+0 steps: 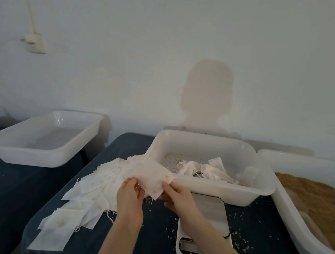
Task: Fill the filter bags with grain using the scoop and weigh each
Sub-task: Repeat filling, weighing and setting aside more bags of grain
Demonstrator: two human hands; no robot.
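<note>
Both hands hold one white filter bag (153,178) up above the dark table. My left hand (130,197) pinches its lower left edge and my right hand (178,197) pinches its lower right edge. A fanned pile of flat empty filter bags (82,198) lies on the table to the left. A white digital scale (204,228) sits under my right forearm, its platform bare. Brown grain (319,201) fills the white tray (295,237) on the right. No scoop is visible.
A white tray (207,189) behind my hands holds several filled or crumpled bags and loose grains. An empty white tray (35,155) stands at the far left. Spilled grains dot the table around the scale. A wall socket (34,43) is on the wall.
</note>
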